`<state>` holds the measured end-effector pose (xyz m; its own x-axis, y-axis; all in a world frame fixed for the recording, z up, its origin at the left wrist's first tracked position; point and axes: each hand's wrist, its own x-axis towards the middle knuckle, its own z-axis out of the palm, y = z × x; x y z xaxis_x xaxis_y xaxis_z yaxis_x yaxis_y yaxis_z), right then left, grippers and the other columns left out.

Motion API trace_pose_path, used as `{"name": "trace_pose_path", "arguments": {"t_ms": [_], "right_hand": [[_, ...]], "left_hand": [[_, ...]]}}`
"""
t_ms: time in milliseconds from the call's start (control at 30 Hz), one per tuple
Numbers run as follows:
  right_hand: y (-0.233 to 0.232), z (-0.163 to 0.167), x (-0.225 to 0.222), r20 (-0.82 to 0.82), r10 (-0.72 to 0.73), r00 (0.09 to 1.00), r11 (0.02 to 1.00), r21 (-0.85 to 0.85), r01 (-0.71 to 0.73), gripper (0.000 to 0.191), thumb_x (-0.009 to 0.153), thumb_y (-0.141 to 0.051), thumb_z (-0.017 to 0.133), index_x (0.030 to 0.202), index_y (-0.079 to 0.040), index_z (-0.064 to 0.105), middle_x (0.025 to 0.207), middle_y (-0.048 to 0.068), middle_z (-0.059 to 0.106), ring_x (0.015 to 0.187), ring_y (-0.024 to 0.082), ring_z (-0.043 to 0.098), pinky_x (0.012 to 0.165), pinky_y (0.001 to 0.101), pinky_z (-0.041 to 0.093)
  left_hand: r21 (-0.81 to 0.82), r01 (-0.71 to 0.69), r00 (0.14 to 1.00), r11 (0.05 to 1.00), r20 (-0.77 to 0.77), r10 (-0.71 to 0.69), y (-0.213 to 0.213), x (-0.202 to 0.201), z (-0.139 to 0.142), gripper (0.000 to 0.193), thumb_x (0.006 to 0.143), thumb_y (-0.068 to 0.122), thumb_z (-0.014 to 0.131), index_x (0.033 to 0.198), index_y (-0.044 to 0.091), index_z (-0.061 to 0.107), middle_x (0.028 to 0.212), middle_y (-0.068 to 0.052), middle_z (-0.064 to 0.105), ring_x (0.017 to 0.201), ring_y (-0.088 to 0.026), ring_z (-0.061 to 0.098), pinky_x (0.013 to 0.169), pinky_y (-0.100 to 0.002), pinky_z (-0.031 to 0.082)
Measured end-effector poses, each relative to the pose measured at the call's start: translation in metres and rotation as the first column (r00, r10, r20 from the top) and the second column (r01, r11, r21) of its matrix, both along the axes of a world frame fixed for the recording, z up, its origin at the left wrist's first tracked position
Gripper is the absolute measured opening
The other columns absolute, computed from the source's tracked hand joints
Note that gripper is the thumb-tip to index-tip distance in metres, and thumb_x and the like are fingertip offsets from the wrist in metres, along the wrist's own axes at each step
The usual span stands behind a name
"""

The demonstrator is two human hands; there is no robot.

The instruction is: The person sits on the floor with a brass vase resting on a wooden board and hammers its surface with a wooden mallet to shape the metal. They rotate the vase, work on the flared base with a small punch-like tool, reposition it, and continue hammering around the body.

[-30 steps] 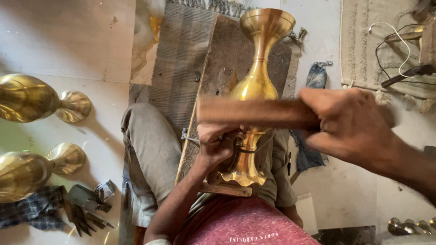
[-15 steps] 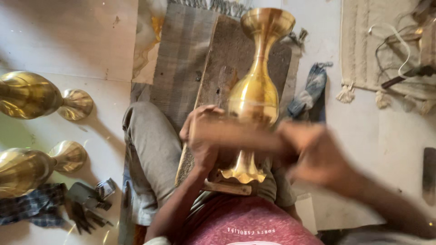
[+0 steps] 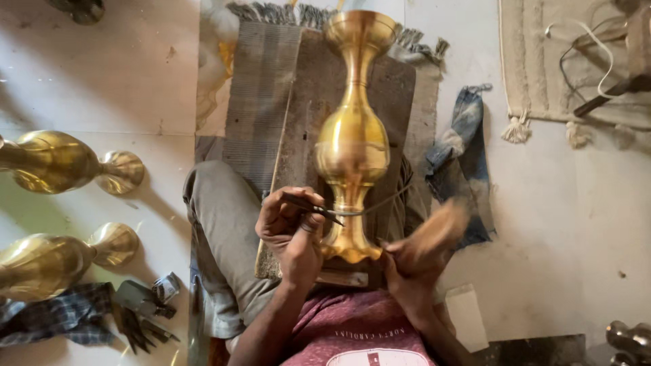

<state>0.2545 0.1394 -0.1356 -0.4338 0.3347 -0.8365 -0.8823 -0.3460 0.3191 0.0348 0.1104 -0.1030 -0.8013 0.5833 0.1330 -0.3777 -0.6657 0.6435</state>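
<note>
A tall brass vase (image 3: 354, 146) lies lengthwise on a wooden board (image 3: 308, 115) between my legs, its mouth pointing away from me. My left hand (image 3: 293, 234) is shut on a thin dark pointed tool (image 3: 313, 207) whose tip rests against the vase's narrow stem. A thin cord (image 3: 383, 202) loops around that stem. My right hand (image 3: 407, 271), just right of the vase's foot, grips a wooden stick (image 3: 435, 227) that is blurred by motion.
Two more brass vases (image 3: 54, 161) (image 3: 47, 261) lie on the floor at the left. A plaid cloth with small tools (image 3: 102, 315) sits at the lower left. A blue rag (image 3: 462, 146) lies right of the board, and a beige rug with cables (image 3: 576, 61) lies further right.
My right hand and the wooden stick have swung from across the vase down toward my body at the lower right. My left hand and its tool are now uncovered.
</note>
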Motion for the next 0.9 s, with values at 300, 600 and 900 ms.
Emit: {"name": "trace_pose_path", "arguments": {"t_ms": [300, 600, 900], "right_hand": [[0.020, 0.019, -0.009, 0.993, 0.118, -0.020, 0.049, -0.026, -0.998, 0.025, 0.079, -0.011, 0.085, 0.095, 0.003, 0.072, 0.081, 0.009, 0.076, 0.067, 0.016, 0.068, 0.059, 0.0318, 0.055], [0.033, 0.012, 0.004, 0.971, -0.205, -0.120, 0.004, -0.122, -0.993, 0.030, 0.073, -0.011, 0.086, 0.097, 0.000, 0.071, 0.078, 0.003, 0.071, 0.070, 0.009, 0.062, 0.062, 0.0269, 0.052], [0.053, 0.022, 0.013, 0.902, -0.357, -0.242, 0.019, -0.252, -0.967, 0.032, 0.072, -0.014, 0.087, 0.096, 0.000, 0.072, 0.076, 0.006, 0.073, 0.067, 0.010, 0.065, 0.059, 0.0294, 0.054]], "left_hand": [[-0.306, 0.147, 0.813, 0.941, -0.504, -0.291, 0.031, -0.034, 0.041, 0.037, 0.091, -0.024, 0.060, 0.120, -0.003, 0.068, 0.110, -0.013, 0.077, 0.101, -0.016, 0.078, 0.085, -0.028, 0.069], [-0.396, -0.091, 0.019, 0.914, -0.918, -0.396, 0.042, -0.054, 0.061, 0.054, 0.080, -0.008, 0.060, 0.131, 0.009, 0.066, 0.121, -0.009, 0.075, 0.101, -0.027, 0.075, 0.087, -0.040, 0.063], [-0.429, -0.107, -0.135, 0.897, -0.888, -0.441, 0.043, -0.056, 0.066, 0.049, 0.085, 0.005, 0.068, 0.133, 0.011, 0.065, 0.128, -0.008, 0.073, 0.100, -0.028, 0.071, 0.083, -0.040, 0.061]]}}
